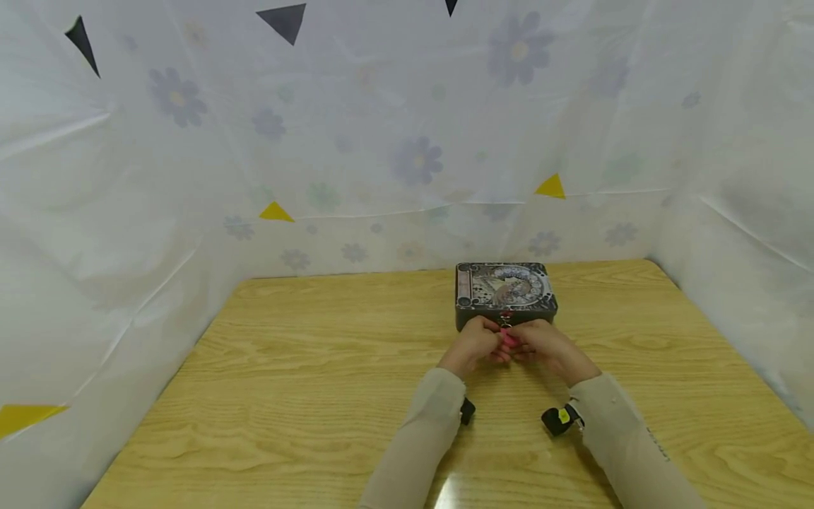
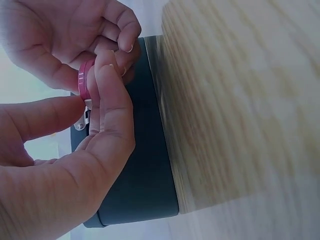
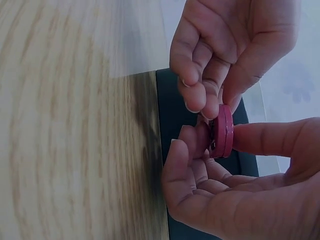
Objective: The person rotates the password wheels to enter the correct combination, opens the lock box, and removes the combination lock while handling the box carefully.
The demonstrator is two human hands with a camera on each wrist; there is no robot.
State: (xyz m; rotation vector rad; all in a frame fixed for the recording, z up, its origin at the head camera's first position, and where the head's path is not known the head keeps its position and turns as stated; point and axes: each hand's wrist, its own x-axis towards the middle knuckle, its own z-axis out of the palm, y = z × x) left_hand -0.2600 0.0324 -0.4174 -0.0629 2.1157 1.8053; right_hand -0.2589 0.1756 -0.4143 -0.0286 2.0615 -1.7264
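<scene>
A dark tin box (image 1: 470, 317) with an ornate printed lid lies on the table, its front towards me. At the middle of that front hangs a small pink padlock (image 1: 509, 338) by a metal latch (image 2: 80, 123). My left hand (image 1: 475, 344) pinches the padlock from the left between thumb and fingers. From the other side my right hand (image 1: 542, 341) pinches it too, its thumb flat on the pink face. Small dark parts show on the padlock's edge (image 3: 223, 131) in the right wrist view. The fingers hide part of the padlock and latch.
The wood-grain table (image 1: 286, 382) stretches out left and right of the box. A white floral curtain (image 1: 381, 141) hangs behind the table, with plain white sheeting (image 1: 95, 233) along the sides. Black wrist cameras (image 1: 558, 420) hang under both sleeves.
</scene>
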